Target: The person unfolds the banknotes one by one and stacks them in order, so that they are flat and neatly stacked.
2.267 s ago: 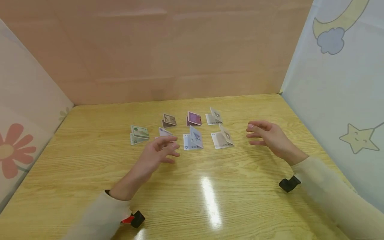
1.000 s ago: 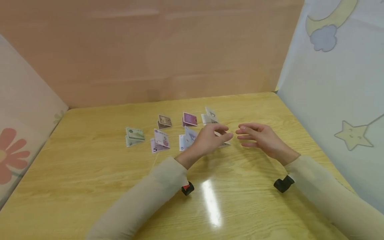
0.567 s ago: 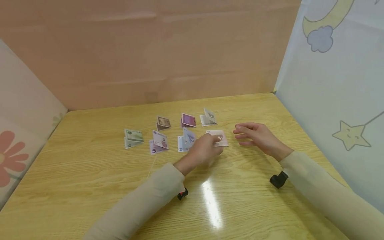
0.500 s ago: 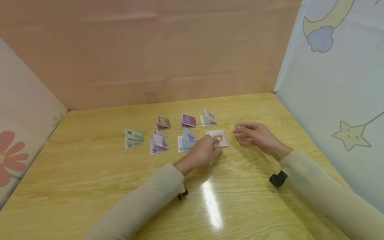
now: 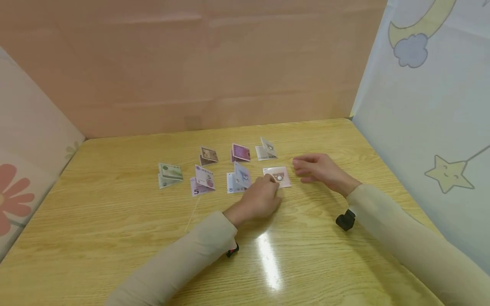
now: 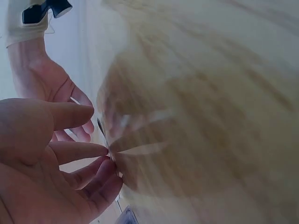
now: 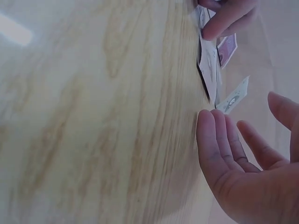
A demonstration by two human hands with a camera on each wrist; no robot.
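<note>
A small pale pink banknote (image 5: 285, 180), creased but spread nearly flat, lies on the table at the right end of the front row. My left hand (image 5: 260, 199) touches its left part with the fingertips; in the left wrist view the thumb stands apart from those fingers. The right wrist view shows the note (image 7: 209, 70) edge-on under a left fingertip. Just right of the note hovers my right hand (image 5: 321, 171), its fingers loosely bent and holding nothing. Beside my left hand a folded blue banknote (image 5: 234, 183) stands half open.
Other folded banknotes stand like tents: green (image 5: 170, 172), violet (image 5: 204, 177), brown (image 5: 209, 154), purple (image 5: 240, 152) and pale grey (image 5: 266, 149). An orange-brown backdrop (image 5: 214, 68) rises behind the table (image 5: 115, 229), with patterned panels at both sides.
My left hand has moved right, from by the violet note to the pink one. That note, folded up before, now lies nearly flat. My right hand has shifted slightly left.
</note>
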